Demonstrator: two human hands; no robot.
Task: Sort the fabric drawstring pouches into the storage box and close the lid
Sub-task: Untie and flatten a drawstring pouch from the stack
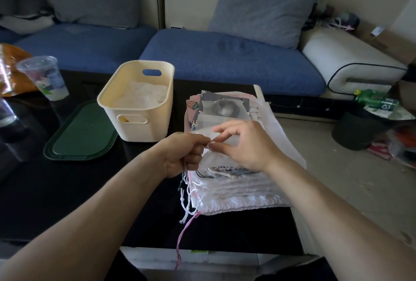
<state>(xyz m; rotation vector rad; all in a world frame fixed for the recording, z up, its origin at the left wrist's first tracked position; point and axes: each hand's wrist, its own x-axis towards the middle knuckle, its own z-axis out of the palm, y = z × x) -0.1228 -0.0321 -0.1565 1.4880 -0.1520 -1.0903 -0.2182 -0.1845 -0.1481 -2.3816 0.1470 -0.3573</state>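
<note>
A: Item one, the hands?
B: Left hand (pixel 183 153), fingers curled, pinching the edge of a thin white pouch (pixel 203 133) at the top of the stack. Right hand (pixel 244 145), fingers partly bent, fingertips on the same edge just beside the left thumb; whether it actually pinches the cloth I cannot tell.

A: Item two, the pouches?
B: Stack of fabric drawstring pouches (pixel 238 188) on the right part of the black counter (pixel 67 202), mostly white and pink, one grey printed piece (pixel 225 106) near the far end. Drawstrings (pixel 186 202) hang off the stack's left near corner, a pink one trailing over the counter's near edge.

A: Item three, the box?
B: Cream storage box (pixel 137 100), open, left of the stack and apart from it, with white fabric (pixel 140 96) lying inside. Dark green lid (pixel 81 132) lies flat on the counter, just left of the box and touching its base.

A: Surroundings?
B: Clear plastic cup (pixel 44 77) at the far left, an orange wrapper (pixel 9 69) behind it. Blue sofa (pixel 225 60) with grey cushions beyond the counter. On the floor to the right, a green bottle (pixel 374 98) and a dark bin (pixel 355 130).

A: Obstructions?
B: Both forearms cross the near counter; the right hand covers the middle of the stack.
</note>
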